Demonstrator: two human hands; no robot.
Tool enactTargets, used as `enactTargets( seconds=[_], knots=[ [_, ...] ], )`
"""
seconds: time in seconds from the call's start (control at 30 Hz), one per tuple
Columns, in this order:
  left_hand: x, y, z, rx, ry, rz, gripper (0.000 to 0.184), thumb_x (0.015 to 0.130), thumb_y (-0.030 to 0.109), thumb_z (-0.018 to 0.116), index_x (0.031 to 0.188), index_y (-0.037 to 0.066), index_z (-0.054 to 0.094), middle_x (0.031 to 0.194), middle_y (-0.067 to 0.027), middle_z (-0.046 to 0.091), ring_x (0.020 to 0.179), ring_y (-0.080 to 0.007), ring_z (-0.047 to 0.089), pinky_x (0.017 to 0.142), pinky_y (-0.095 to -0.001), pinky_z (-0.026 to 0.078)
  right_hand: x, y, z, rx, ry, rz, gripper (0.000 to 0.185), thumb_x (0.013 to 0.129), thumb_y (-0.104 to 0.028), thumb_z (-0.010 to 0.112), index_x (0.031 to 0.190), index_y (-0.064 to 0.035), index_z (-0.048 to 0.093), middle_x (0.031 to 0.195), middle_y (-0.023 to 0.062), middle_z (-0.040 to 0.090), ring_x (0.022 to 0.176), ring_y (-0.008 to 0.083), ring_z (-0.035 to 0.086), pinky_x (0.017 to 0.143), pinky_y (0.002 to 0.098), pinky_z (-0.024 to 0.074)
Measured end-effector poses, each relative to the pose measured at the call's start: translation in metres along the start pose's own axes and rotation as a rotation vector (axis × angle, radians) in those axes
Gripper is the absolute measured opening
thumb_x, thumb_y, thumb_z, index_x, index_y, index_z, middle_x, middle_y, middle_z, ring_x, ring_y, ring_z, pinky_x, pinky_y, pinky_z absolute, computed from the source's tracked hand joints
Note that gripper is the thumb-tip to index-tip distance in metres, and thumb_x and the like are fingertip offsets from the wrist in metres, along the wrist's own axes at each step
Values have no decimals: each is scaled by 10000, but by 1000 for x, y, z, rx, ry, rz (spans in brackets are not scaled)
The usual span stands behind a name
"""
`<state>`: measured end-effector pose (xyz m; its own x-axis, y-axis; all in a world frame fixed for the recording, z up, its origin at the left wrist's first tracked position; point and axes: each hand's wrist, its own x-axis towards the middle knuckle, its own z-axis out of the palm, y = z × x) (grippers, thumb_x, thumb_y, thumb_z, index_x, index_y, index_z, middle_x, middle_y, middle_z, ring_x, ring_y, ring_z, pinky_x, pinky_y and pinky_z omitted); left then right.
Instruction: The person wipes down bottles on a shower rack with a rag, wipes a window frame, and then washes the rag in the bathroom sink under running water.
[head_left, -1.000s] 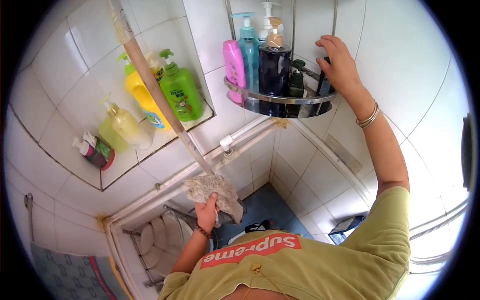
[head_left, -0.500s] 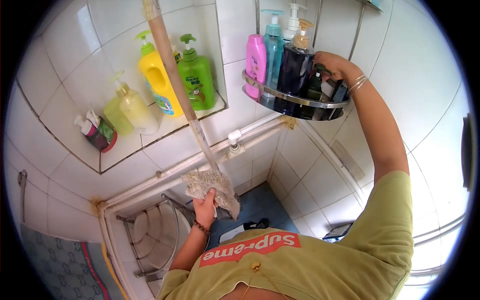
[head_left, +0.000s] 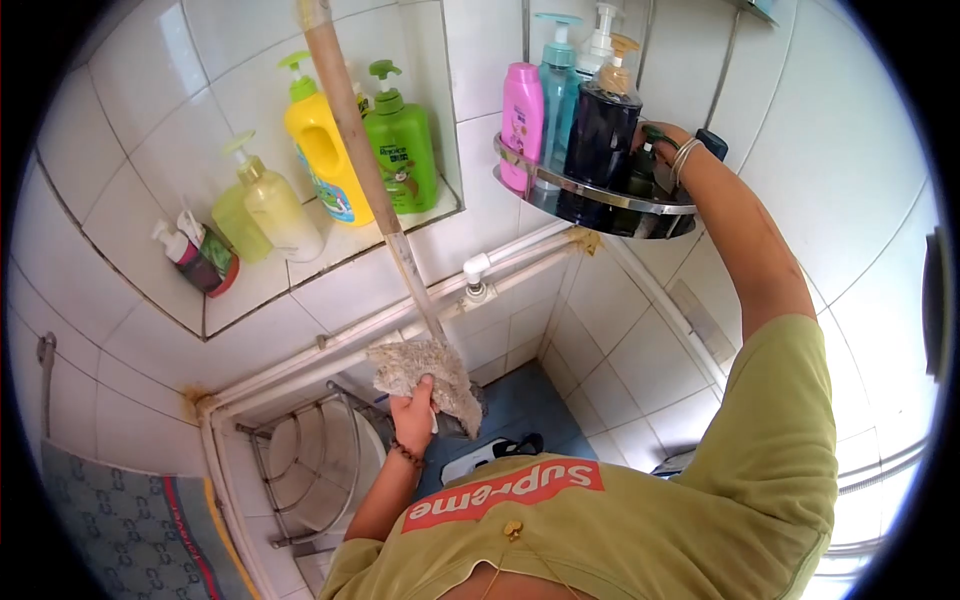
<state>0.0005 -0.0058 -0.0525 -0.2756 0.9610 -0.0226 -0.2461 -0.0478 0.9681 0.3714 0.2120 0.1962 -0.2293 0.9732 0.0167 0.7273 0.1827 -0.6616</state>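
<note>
My left hand (head_left: 413, 415), with a beaded bracelet at the wrist, is closed on a shaggy grey-beige cloth (head_left: 425, 372). A long wooden pole (head_left: 360, 140) slants down from the top and ends behind the cloth. My right hand (head_left: 668, 143), wearing thin bangles, reaches into the chrome-railed corner shelf (head_left: 600, 195). Its fingers are mostly hidden behind a small dark pump bottle (head_left: 650, 160) and a large dark pump bottle (head_left: 602, 130). A pink bottle (head_left: 521, 125) and a teal pump bottle (head_left: 558, 100) stand to the left. A dark object (head_left: 712, 143) sits just beyond my right wrist.
A tiled niche holds a yellow jug (head_left: 325, 150), a green pump bottle (head_left: 400, 155), a cream pump bottle (head_left: 280, 215) and smaller containers. White pipes (head_left: 360, 345) run below it. A metal rack with a white basin (head_left: 310, 465) and a patterned towel (head_left: 130, 520) are at lower left.
My right hand has shifted further in behind the small dark pump bottle, and the dark object now shows beyond my wrist. My left hand keeps hold of the cloth. The view has shifted slightly.
</note>
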Motion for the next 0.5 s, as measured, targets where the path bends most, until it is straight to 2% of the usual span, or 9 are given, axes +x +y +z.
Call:
enactTargets(
  seconds=[0.1,0.17,0.27,0.4,0.5],
  knots=[
    [-2,8,5,-37,19,7,143,734,172,575,734,63,481,566,8,459,414,-79,424,356,-218,346,4,3,1,-34,14,6,174,720,-90,400,799,-31,543,639,145,527,447,255,526,415,335,453],
    [-2,5,4,-40,19,17,145,735,175,573,730,63,482,566,8,459,414,-80,425,358,-219,346,13,14,3,150,98,114,145,721,-114,433,774,-43,547,561,125,501,405,238,487,394,334,427],
    [-3,6,6,-29,20,12,155,737,182,572,725,57,480,562,5,456,412,-83,424,360,-223,348,2,0,6,160,99,132,134,725,-144,448,741,-58,550,523,120,477,378,223,448,371,332,389],
    [-4,13,13,-41,39,15,183,738,196,572,718,43,474,551,-1,450,408,-89,425,367,-231,349,28,36,3,204,150,103,145,729,-176,457,714,-64,549,513,114,463,369,212,408,358,336,360],
    [-2,7,9,-21,26,9,189,740,198,571,707,40,473,550,-4,449,406,-91,422,369,-232,347,32,48,2,326,71,34,131,743,-150,452,723,-70,554,526,95,462,397,205,410,376,335,359]
  ],
)
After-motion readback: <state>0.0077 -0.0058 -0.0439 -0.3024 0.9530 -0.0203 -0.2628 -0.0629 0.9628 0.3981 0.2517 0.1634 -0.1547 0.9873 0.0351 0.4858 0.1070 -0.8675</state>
